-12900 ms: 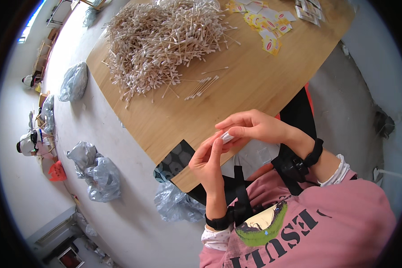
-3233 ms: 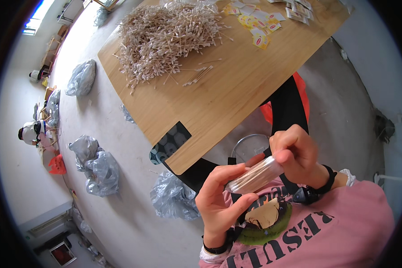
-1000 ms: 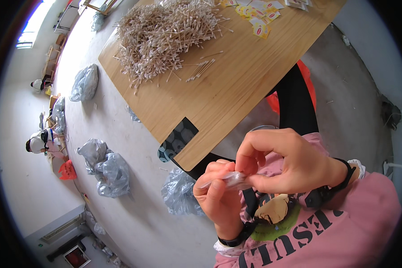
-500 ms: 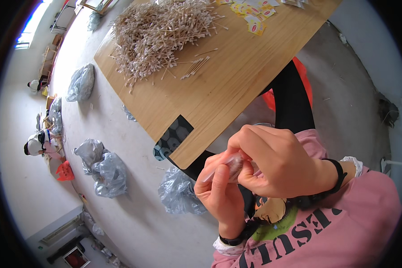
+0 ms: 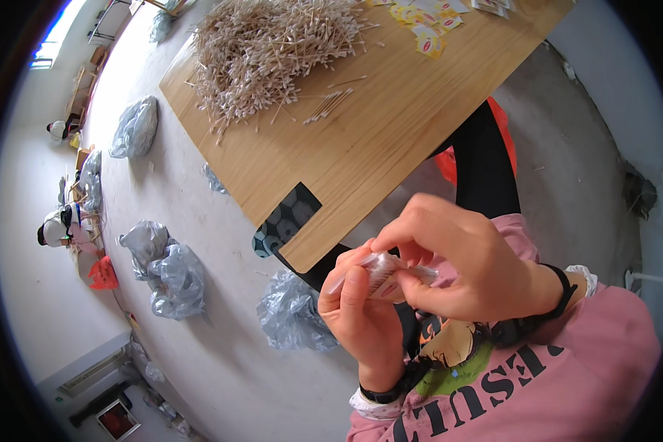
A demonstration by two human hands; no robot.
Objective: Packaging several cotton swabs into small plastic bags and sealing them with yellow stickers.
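A small clear plastic bag (image 5: 380, 271) with a bundle of cotton swabs inside is held in front of my chest, beyond the table's near corner. My left hand (image 5: 355, 306) grips it from the left, thumb laid along its side. My right hand (image 5: 468, 269) has its fingers closed at the bag's right part, where loose film sticks out; some of its fingertips are hidden. A large heap of loose cotton swabs (image 5: 272, 59) covers the far left of the wooden table (image 5: 346, 166). Beside the heap lies a short row of swabs (image 5: 328, 105).
Yellow-and-white printed slips (image 5: 429, 33) lie at the table's far side, near a small stack of packets (image 5: 491, 6). A dark hexagon-patterned piece (image 5: 291, 217) is at the near corner. Grey plastic bags (image 5: 177, 280) stand on the floor. People sit at the far left.
My right hand has shifted slightly right along the bag, and more of the swabs and film now show between my hands. The view has tilted a little.
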